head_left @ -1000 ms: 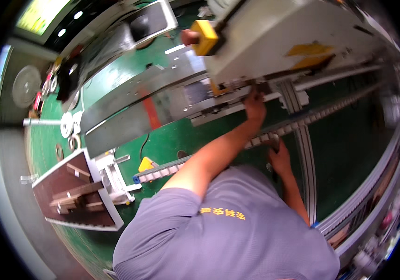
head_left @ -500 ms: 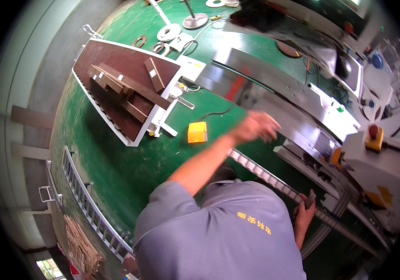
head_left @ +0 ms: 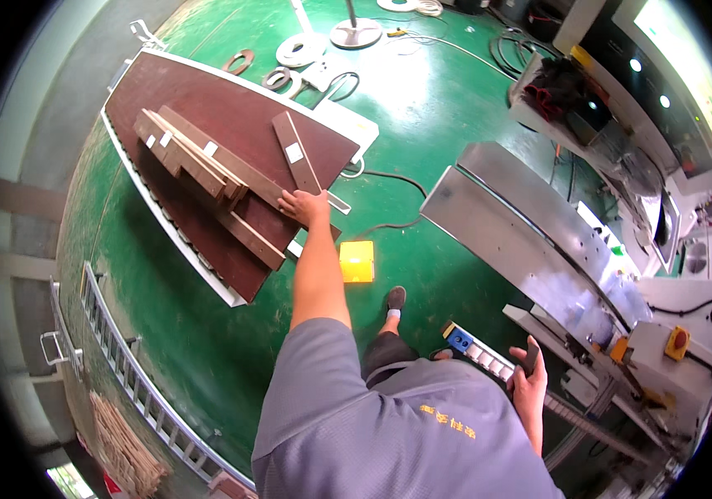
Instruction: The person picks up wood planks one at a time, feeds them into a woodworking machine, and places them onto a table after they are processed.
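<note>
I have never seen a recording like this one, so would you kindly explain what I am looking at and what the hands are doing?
The picture comes from a wide fisheye camera worn on a person's head, looking down, so straight edges curve near the rim. The grey shirt at the bottom is the wearer's own. Their left hand reaches out and rests on brown wooden strips piled on a large dark board lying on the green floor. Their right hand grips a long metal rail beside a steel machine. A small yellow box sits on the floor near the wearer's shoe.
</note>
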